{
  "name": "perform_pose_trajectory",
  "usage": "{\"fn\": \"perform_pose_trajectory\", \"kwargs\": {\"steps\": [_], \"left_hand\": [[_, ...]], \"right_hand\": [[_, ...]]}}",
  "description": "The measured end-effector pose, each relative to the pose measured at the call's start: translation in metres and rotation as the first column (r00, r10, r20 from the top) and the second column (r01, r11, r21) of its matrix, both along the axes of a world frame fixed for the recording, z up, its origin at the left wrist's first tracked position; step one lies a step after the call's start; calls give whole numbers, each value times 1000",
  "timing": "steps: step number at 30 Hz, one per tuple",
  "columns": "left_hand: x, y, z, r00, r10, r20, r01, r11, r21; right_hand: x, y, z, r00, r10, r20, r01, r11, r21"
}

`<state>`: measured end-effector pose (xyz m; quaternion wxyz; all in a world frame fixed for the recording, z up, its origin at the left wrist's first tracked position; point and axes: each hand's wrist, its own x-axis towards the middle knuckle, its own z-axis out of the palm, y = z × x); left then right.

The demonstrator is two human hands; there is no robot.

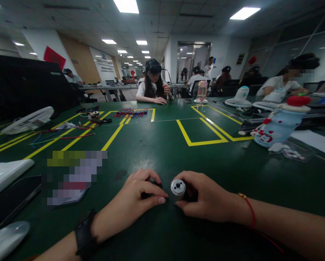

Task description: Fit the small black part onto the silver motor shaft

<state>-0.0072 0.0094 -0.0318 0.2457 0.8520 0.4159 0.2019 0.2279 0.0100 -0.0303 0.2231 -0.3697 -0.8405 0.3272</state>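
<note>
Upright near the front of the green table stands a small silver metal cylinder (178, 187), which looks like a small DC motor, with dark holes in its round top face. My right hand (206, 195) is closed around it from the right, thumb at the near side and fingers behind. Just left of the cylinder, my left hand (143, 192) rests with curved fingers and a gap between thumb and fingertips. Nothing shows in it, and its fingertips are a little apart from the cylinder.
Left lie a blurred-out packet (75, 177), a white mouse (8, 241) and loose wires (61, 136). Further back is a wire bundle (131, 113). A blue bottle (279, 123) and small plastic bag (293, 152) stand right. A person (153, 85) sits opposite.
</note>
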Motion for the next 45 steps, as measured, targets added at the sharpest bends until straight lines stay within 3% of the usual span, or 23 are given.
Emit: {"fn": "perform_pose_trajectory", "kwargs": {"steps": [4, 7, 14, 17, 22, 28, 36, 41, 45], "left_hand": [[0, 0, 0, 999, -13, -30, 13, 1000, 8], [-1, 2, 4, 998, 6, 59, -3, 999, -51], [-10, 9, 6, 931, 295, 217, -243, 941, -235], [-12, 11, 0, 914, 318, 253, -250, 931, -267], [-12, 13, -6, 920, 297, 254, -231, 938, -259], [-11, 10, -1, 946, 260, 195, -212, 949, -235], [-8, 6, 5, 991, 120, 52, -114, 987, -111], [-6, -2, 10, 1000, -10, -30, 9, 998, -54], [-3, -7, 11, 998, -30, -61, 27, 999, -44]], "right_hand": [[1, 0, -1, 1000, 3, -3, -3, 1000, -3], [1, 0, 0, 1000, 3, -1, -3, 1000, -18], [1, 0, 3, 1000, -7, 11, 7, 999, -33], [2, 0, 2, 1000, -7, 8, 7, 999, -33], [1, 0, 1, 1000, -12, 11, 12, 1000, -25], [1, 0, 0, 1000, -12, 16, 12, 1000, -20], [3, -1, -1, 1000, -7, 22, 8, 1000, -22], [2, -1, -1, 1000, -1, 13, 1, 1000, -2], [1, 0, -2, 1000, -5, 12, 5, 1000, 12]]}}
